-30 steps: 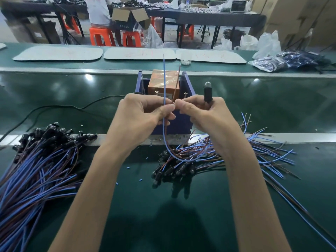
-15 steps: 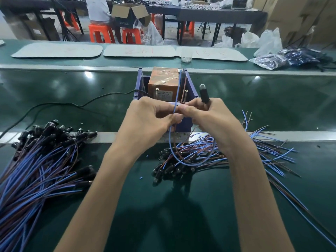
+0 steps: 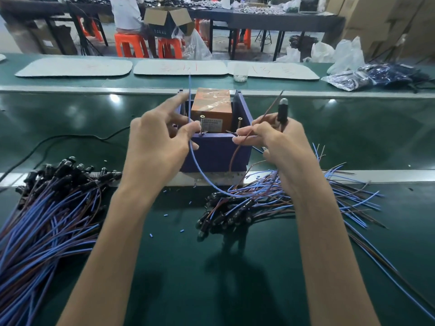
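Note:
My left hand (image 3: 160,142) pinches a blue wire (image 3: 196,168) between thumb and fingers, its free end standing upright in front of the purple box (image 3: 216,154). My right hand (image 3: 280,142) pinches the brown wire (image 3: 237,150) of the same lead and grips its black plug (image 3: 281,111), which sticks up above the fist. Both hands hover at the box's front rim, beside two upright screws (image 3: 202,124) in front of an orange block (image 3: 210,109). The two wires loop down to the pile of leads (image 3: 270,203) beneath my right wrist.
A larger heap of blue and brown leads with black plugs (image 3: 44,212) covers the left of the green belt. A black cable (image 3: 70,140) runs left from the box. White mats (image 3: 179,67), a small jar (image 3: 240,75) and plastic bags (image 3: 376,75) lie on the far shelf.
My hands have moved apart, splitting the lead: the blue wire went left with my left hand, the brown wire right with my right hand.

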Demonstrator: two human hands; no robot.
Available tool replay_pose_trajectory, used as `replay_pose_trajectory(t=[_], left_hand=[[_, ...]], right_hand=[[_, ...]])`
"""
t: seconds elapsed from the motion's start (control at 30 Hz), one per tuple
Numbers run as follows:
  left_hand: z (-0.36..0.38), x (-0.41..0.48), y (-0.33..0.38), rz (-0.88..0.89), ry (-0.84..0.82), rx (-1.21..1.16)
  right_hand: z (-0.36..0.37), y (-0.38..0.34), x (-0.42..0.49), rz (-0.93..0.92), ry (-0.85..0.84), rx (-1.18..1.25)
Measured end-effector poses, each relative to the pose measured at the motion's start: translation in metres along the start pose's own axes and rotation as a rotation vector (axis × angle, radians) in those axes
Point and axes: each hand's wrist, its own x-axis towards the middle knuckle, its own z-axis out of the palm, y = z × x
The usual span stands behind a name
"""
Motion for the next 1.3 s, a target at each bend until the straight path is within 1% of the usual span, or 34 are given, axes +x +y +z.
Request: replay_pose_trajectory(t=[0.07,0.17,0.43,0.67,0.8,0.97,1.3], left_hand=[[-0.003,0.002,-0.003,-0.005,0.011,0.037],[-0.006,0.003,-0.007,-0.030,0.026,0.087],[-0.008,0.005,-0.018,-0.131,0.006,0.158],[-0.006,0.007,-0.025,-0.182,0.010,0.211],[-0.004,0.007,-0.028,-0.226,-0.002,0.234],[-0.003,0.007,-0.031,-0.226,-0.019,0.258],[-0.005,0.008,-0.032,-0.233,-0.014,0.252]], right_hand=[[-0.005,0.000,0.002,-0.030,0.060,0.046],[-0.012,0.002,0.006,-0.058,0.133,0.047],[-0.019,0.009,0.010,-0.050,0.200,0.054],[-0.020,0.019,0.015,-0.015,0.243,-0.007],[-0.020,0.022,0.017,0.029,0.235,-0.029],[-0.021,0.027,0.018,0.074,0.184,-0.046],[-0.014,0.028,0.018,0.100,0.126,-0.050]])
